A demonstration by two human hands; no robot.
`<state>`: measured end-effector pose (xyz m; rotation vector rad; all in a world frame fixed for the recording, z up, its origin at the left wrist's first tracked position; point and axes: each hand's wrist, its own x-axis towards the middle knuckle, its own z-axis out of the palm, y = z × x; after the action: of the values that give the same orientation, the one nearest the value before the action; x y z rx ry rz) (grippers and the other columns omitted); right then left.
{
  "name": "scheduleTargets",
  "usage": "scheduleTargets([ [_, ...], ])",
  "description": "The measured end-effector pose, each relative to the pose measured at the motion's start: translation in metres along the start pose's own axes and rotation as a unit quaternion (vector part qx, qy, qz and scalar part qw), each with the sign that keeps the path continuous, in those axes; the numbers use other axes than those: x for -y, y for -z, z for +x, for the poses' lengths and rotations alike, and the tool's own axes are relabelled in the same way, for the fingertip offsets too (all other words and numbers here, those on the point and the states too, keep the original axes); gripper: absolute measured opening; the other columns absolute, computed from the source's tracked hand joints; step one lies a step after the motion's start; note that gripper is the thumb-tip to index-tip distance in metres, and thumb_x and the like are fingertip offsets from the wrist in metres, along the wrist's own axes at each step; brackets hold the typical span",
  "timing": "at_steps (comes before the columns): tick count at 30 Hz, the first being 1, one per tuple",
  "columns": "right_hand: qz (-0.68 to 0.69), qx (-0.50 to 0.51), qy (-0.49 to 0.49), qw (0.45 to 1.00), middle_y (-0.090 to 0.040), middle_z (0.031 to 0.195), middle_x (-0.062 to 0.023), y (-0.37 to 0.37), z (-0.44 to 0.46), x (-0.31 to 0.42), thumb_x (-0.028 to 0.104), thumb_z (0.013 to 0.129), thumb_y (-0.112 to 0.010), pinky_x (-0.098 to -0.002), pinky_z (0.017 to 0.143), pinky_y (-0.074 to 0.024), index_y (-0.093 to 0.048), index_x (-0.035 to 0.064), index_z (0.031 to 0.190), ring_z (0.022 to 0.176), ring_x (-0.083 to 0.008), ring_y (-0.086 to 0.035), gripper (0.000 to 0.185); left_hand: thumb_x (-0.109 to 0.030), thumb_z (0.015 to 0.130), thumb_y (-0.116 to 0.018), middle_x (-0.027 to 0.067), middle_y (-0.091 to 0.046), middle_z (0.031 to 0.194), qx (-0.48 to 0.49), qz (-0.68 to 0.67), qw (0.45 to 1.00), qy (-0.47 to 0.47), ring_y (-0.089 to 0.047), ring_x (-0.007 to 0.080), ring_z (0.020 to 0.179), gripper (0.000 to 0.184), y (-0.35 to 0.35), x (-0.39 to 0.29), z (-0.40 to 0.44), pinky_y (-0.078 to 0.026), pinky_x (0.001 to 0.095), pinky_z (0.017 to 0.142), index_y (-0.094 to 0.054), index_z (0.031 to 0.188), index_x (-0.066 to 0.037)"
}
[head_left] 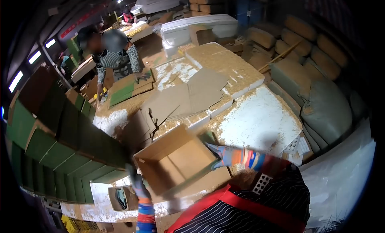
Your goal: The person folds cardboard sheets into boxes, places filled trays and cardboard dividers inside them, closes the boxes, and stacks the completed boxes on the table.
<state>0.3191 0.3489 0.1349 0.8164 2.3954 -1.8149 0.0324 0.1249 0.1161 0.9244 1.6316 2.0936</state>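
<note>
An open-topped cardboard box (170,162) is tilted towards me between my two gloved hands, and its bare brown inside shows. My right hand (221,154) grips the box's right side, thumb and fingers spread around the edge. Against the left side lies my left hand (139,187), its fingers slightly blurred and running up along the wall. Beneath the box's near side is a flat piece of cardboard (216,180). Flattened cardboard sheets (188,94) lie fanned out just beyond the box.
Stacked green boxes (52,152) rise along the left. A small container (120,199) with dark contents stands at the near left. White foam slabs (256,120) strewn with shavings form the worktop. Across it a co-worker (116,58) leans over green-and-brown cardboard (130,88). Full sacks (329,104) line the right.
</note>
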Motion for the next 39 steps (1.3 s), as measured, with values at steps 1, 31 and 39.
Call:
scheduleTargets([
  [1,-0.049,0.000,0.079,0.996,-0.049,0.117,-0.0182,0.014,0.019,-0.029,0.027,0.065,-0.075,-0.0316,0.089,-0.0391,-0.023,-0.0008,0.134,0.103,-0.0223,-0.049,0.090,-0.009,0.081,-0.046,0.0123,-0.036,0.135,0.043,0.030,0.998,0.039,-0.032,0.0230,0.125,0.052,-0.011,-0.007,0.011,-0.023,0.0314,0.104,-0.034,0.130,0.002],
  [31,0.016,-0.222,-0.144,0.964,-0.017,0.140,-0.0225,0.042,-0.086,-0.151,0.066,0.066,-0.054,-0.0367,0.106,-0.0206,-0.016,-0.0039,0.135,0.131,-0.0310,-0.017,0.105,0.012,0.063,-0.031,0.0001,-0.049,0.120,0.175,0.174,0.956,0.161,-0.047,0.0054,0.071,0.066,-0.039,-0.013,0.013,-0.037,0.0147,0.060,-0.045,0.125,-0.005],
  [39,0.234,-0.276,-0.028,0.932,-0.027,0.137,-0.0214,0.090,-0.083,-0.137,0.028,0.070,-0.073,-0.0330,0.105,-0.0224,-0.016,-0.0087,0.133,0.128,-0.0257,-0.025,0.093,0.012,0.062,-0.035,0.0075,-0.041,0.130,0.203,0.220,0.951,0.082,-0.028,0.0182,0.126,0.068,-0.013,-0.007,0.013,-0.023,0.0257,0.101,-0.043,0.127,-0.007],
])
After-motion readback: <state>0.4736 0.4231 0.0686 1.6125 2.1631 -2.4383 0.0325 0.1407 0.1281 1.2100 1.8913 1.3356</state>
